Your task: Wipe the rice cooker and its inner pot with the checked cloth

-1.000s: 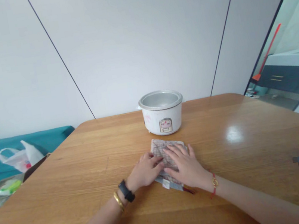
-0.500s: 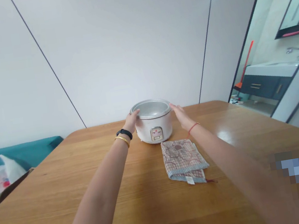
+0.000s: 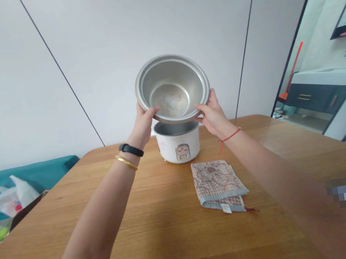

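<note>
Left hand and right hand clamped on metal pot, both partly hidden by it, cooker partly covered

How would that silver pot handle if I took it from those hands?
The pot is likely stiff: it looks evenly round though the left hand and right hand grip only its lower edge. Its smooth, metallic-looking surface might be slippery. It would probably feel light for its size, being hollow and looking empty.
</note>
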### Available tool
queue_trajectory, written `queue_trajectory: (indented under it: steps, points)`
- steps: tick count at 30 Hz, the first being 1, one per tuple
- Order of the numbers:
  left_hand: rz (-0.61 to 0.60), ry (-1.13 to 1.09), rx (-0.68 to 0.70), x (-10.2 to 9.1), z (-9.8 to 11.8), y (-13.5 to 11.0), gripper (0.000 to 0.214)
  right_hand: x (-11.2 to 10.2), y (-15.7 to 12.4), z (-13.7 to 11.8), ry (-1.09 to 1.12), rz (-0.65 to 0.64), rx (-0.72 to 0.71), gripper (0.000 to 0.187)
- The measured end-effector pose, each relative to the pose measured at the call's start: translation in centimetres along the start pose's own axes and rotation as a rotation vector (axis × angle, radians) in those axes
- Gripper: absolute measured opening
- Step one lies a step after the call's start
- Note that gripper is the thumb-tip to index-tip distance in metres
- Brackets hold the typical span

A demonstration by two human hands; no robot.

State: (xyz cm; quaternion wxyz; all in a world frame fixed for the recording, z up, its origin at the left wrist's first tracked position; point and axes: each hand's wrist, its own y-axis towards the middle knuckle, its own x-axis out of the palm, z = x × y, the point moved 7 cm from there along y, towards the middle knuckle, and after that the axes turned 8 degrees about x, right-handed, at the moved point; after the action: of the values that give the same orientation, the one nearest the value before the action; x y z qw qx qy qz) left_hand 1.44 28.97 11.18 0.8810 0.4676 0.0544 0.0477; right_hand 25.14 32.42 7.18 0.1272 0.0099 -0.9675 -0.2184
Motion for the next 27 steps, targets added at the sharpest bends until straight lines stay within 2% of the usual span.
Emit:
queue_trajectory:
  steps: [2,5,6,8,10,11,12,13,14,15,17,19,21,23,25,27]
  points:
    - [-0.015,0.055,0.081,-0.7,4.1,-1.2,0.073,0.4,-2.5,-2.1,0.125,0.003,0.053,0.068]
    - [0.033,0.406,0.285,-2.0,10.8,-6.1,0.098,1.2,-7.6,-2.8,0.212,-0.008,0.195,0.054]
    - [0.005,0.559,0.356,-1.9,12.8,-8.3,0.1,1.5,-9.5,-2.5,0.221,-0.022,0.255,0.05]
    - [-0.19,0.85,0.522,-0.8,15.7,-13.1,0.086,1.9,-13.1,-1.6,0.21,-0.065,0.378,0.047]
    - [-0.51,1.04,0.631,0.8,16.7,-17.8,0.047,1.9,-15.8,-0.4,0.128,-0.119,0.463,0.049]
    - [-0.634,1.097,0.672,1.1,16.8,-19.8,0.025,1.7,-16.8,0.1,0.059,-0.148,0.483,0.051]
    - [-0.73,1.127,0.682,1.2,16.6,-21.5,0.013,1.2,-17.3,0.8,-0.021,-0.171,0.492,0.054]
    - [-0.779,1.137,0.66,0.9,16.4,-22.5,0.017,0.6,-17.5,1.5,-0.113,-0.179,0.49,0.057]
    - [-0.777,1.131,0.601,0.4,16.1,-23.1,0.022,-0.3,-17.5,2.3,-0.225,-0.169,0.476,0.062]
    - [-0.726,1.114,0.498,-0.4,15.6,-23.1,0.026,-1.3,-17.3,3.2,-0.368,-0.152,0.456,0.071]
    - [-0.532,1.034,0.207,-2.7,14.5,-22.6,0.032,-3.0,-17.0,5.5,-0.761,-0.13,0.398,0.09]
    - [-0.3,0.911,-0.085,-4.9,13.1,-22.4,0.039,-3.7,-17.6,8.6,-1.185,-0.219,0.359,0.102]
    - [-0.1,0.768,-0.295,-6.2,12.1,-22.7,0.041,-3.9,-18.8,11.6,-1.435,-0.32,0.345,0.086]
    - [0.067,0.631,-0.434,-6.9,11.3,-23.4,0.041,-4.2,-19.5,13.0,-1.518,-0.275,0.314,0.057]
    - [0.194,0.503,-0.524,-7.1,10.6,-24.1,0.042,-4.7,-19.2,12.9,-1.523,-0.167,0.294,0.041]
    - [0.26,0.419,-0.561,-6.9,10.1,-24.4,0.044,-5.1,-18.3,11.4,-1.457,-0.074,0.284,0.04]
